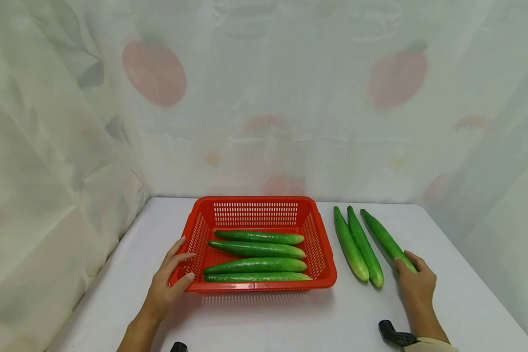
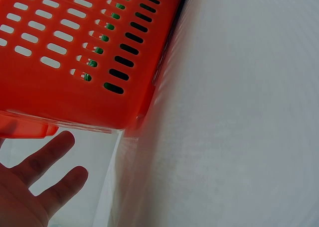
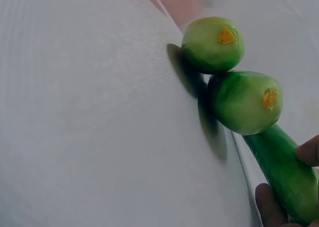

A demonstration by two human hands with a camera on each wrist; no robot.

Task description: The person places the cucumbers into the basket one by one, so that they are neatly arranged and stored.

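My left hand (image 1: pixel 162 288) rests at the left rim of a red plastic basket (image 1: pixel 255 286), its fingers spread and reaching over the edge. Two straight fingers (image 2: pixel 47 160) show beside the basket's slotted wall (image 2: pixel 75 100) in the left wrist view. My right hand (image 1: pixel 418 281) holds the lower, pale end of a cucumber (image 1: pixel 385 237) between thumb and fingers. In the right wrist view that cucumber (image 3: pixel 284 172) lies behind two others. These two cucumbers (image 1: pixel 351 244) (image 1: pixel 366 247) lie side by side, left of the held one.
Several cucumbers (image 1: pixel 257 250) lie crosswise in the basket, dark ends to the left. A white-covered table (image 1: pixel 264 322) carries everything. Patterned curtains (image 1: pixel 264 98) hang behind and at the sides. Part of a black wrist mount (image 1: pixel 396 335) shows by the right sleeve.
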